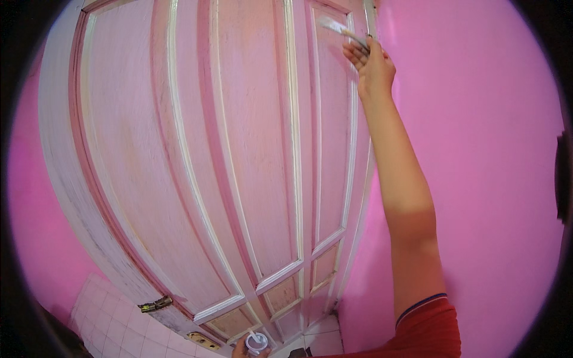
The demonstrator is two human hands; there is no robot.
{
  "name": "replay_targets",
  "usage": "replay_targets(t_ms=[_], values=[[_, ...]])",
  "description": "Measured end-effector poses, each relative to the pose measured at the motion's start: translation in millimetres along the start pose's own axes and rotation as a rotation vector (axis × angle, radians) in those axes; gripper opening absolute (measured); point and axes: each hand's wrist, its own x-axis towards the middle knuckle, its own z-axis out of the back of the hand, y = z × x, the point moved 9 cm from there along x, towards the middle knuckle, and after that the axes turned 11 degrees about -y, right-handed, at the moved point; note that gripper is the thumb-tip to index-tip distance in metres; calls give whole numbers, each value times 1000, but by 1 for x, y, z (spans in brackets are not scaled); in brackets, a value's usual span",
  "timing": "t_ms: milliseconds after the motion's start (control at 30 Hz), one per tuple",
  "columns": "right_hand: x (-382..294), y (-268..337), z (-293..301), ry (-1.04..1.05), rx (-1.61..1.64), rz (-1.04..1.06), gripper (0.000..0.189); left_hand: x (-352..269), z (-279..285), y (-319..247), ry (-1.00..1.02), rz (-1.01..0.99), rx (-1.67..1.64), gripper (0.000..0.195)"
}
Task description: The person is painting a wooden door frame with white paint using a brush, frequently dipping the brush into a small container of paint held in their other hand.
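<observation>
With my right hand (374, 67) raised on an outstretched arm, I grip the handle of a paintbrush (351, 36). Its pale, paint-coated bristles lie over the upper part of the right-hand door panel; whether they touch it I cannot tell. Low in the view, my left hand (240, 348) is wrapped around a small plastic cup (256, 343) with a whitish stick or strip in it. The panelled wooden door (250, 134) has streaky pale pink and whitish paint, with darker pink and cream mouldings.
A bright pink wall (483, 156) runs along the right. Down the door's left edge are a worn metal latch (155, 304) and a brass-coloured lock plate (203, 340). Pale tiles (121, 324) show at the lower left, and floor tiles (324, 335) below the door.
</observation>
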Motion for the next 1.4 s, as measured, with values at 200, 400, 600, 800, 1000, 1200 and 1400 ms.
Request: replay_targets(t_ms=[200, 400, 600, 800, 1000, 1200, 1400], values=[[41, -3, -57, 95, 59, 68, 18, -1, -1, -15, -89, 51, 4, 76], [50, -32, -49, 161, -16, 10, 20, -2, -3, -12, -154, 60, 15, 75], [21, -47, 12, 166, -175, -104, 22, 8, -19, -25, -96, 27, 83, 75], [-55, -60, 90, 149, -298, -234, 22, 20, -40, -10, 16, -66, 90, 76], [-127, -69, 175, 91, -399, -355, 23, 22, -58, -14, 87, -53, 80, 74], [-197, -78, 251, 82, -588, -520, 25, 13, -69, -29, 147, 51, 147, 71], [-262, -93, 330, 186, -812, -681, 23, 10, -74, -40, 185, 14, 139, 66]])
